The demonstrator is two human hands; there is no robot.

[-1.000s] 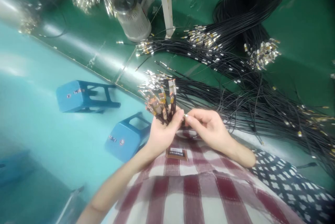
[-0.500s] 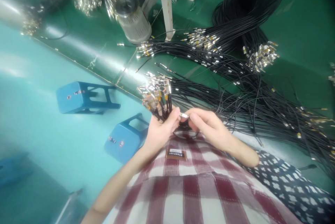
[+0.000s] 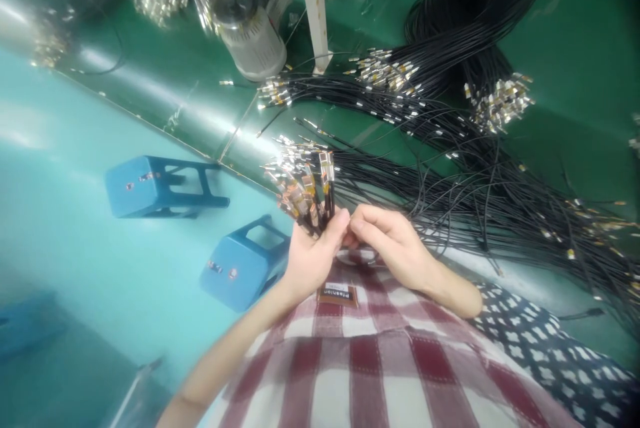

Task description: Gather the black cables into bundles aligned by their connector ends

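Observation:
My left hand [image 3: 315, 251] is closed around a bundle of black cables [image 3: 305, 198], whose metal-tipped connector ends fan out above the fingers. Pinched together, the fingers of my right hand [image 3: 387, 241] meet the left thumb tip in front of my checked apron. Whatever lies between those right fingertips is hidden. Just beyond the hands, a thick spread of loose black cables [image 3: 400, 185] runs across the green table toward the right.
Coiled black cables [image 3: 460, 21] lie at the back right. A whitish cylindrical device [image 3: 257, 48] stands near a white post [image 3: 315, 8]. Two blue stools, a farther one [image 3: 130, 185] and a nearer one [image 3: 240, 271], are on the floor at left.
The silver connector that showed between my two hands is now out of sight. My right hand has shifted left, bringing its fingertips against the left thumb.

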